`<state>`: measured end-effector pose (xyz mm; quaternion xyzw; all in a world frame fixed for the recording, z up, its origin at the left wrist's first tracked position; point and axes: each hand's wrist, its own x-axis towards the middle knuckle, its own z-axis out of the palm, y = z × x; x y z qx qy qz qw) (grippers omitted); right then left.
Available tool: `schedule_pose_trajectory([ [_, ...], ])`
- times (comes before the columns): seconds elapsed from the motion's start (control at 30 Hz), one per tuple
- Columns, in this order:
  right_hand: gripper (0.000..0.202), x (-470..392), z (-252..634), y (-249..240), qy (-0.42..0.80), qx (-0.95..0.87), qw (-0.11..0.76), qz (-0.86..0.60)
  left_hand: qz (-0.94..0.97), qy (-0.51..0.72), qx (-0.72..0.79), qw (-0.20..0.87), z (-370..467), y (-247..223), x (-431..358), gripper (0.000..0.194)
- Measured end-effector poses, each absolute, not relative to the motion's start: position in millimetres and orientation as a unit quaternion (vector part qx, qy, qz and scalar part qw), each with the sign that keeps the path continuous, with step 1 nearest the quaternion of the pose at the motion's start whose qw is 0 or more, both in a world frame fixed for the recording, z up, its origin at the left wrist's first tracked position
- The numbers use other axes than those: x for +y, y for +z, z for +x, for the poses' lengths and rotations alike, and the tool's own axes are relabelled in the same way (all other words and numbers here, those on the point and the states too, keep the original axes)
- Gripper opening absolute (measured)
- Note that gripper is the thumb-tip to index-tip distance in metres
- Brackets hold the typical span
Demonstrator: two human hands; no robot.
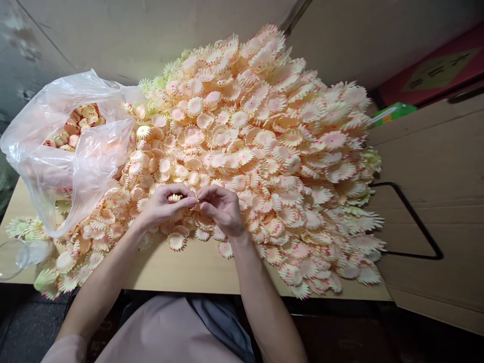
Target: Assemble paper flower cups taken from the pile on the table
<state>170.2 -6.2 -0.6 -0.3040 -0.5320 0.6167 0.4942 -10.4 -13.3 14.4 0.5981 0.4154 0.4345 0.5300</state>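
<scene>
A large heap of pale pink and cream petal discs [242,121] with toothed edges covers most of the wooden table [181,267]. Over its front part, my left hand [170,204] is curled around a small yellowish petal piece [174,198], its thumb and fingers pressed together. My right hand [223,206] meets it fingertip to fingertip, pinching something too small to make out between the two hands.
At the left, an open plastic bag [98,151] holds curled red-edged pieces. A clear round container [15,257] lies at the left edge. Cardboard [434,201] and a black metal bar [419,224] stand at the right. A wall [151,35] rises behind.
</scene>
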Motion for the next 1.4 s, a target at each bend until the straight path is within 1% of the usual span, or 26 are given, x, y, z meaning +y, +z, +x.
schedule_pose_trajectory([
  [0.07, 0.030, -6.9, 169.3, -0.8, 0.604, -0.531, 0.495, -0.328, 0.603, 0.434, 0.416, 0.525, -9.1, 15.7, -14.3, 0.027],
  [0.2, 0.024, -6.8, 169.3, 0.1, 0.585, -0.519, 0.503, -0.368, 0.592, 0.442, 0.404, 0.540, -8.8, 17.5, -16.0, 0.027],
  [0.3, 0.026, -5.7, 170.0, 0.5, 0.571, -0.516, 0.520, -0.372, 0.587, 0.442, 0.403, 0.546, -9.1, 18.3, -16.5, 0.027],
  [0.43, 0.031, -5.8, 167.1, 0.4, 0.533, -0.521, 0.551, -0.376, 0.595, 0.453, 0.417, 0.516, -7.9, 18.1, -16.7, 0.027],
  [0.53, 0.030, -6.1, 164.6, 1.1, 0.504, -0.535, 0.562, -0.379, 0.593, 0.462, 0.436, 0.495, -6.5, 18.6, -16.6, 0.026],
  [0.73, 0.022, -4.1, 168.6, 3.7, 0.523, -0.545, 0.552, -0.354, 0.588, 0.452, 0.460, 0.488, -6.5, 19.8, -16.3, 0.027],
  [0.87, 0.022, -3.0, 170.2, 2.0, 0.497, -0.542, 0.559, -0.383, 0.551, 0.498, 0.481, 0.465, -7.2, 19.2, -15.3, 0.027],
  [0.93, 0.023, -2.5, 169.9, 0.3, 0.491, -0.540, 0.560, -0.392, 0.523, 0.510, 0.482, 0.484, -7.7, 18.7, -14.9, 0.029],
  [1.03, 0.025, -2.4, 169.0, -1.2, 0.498, -0.535, 0.558, -0.393, 0.500, 0.485, 0.449, 0.559, -8.9, 16.8, -14.7, 0.030],
  [1.1, 0.026, -2.8, 167.9, -1.0, 0.502, -0.534, 0.556, -0.392, 0.495, 0.475, 0.431, 0.586, -9.8, 15.0, -14.8, 0.031],
  [1.2, 0.025, -4.2, 165.7, -0.1, 0.497, -0.544, 0.554, -0.388, 0.499, 0.467, 0.434, 0.587, -10.9, 13.1, -14.5, 0.034],
  [1.3, 0.023, -5.5, 163.0, -0.8, 0.486, -0.554, 0.556, -0.385, 0.504, 0.442, 0.430, 0.605, -11.8, 12.9, -14.0, 0.040],
  [1.4, 0.022, -6.3, 161.3, -3.9, 0.446, -0.558, 0.573, -0.402, 0.525, 0.428, 0.426, 0.600, -12.2, 14.4, -14.0, 0.043],
])
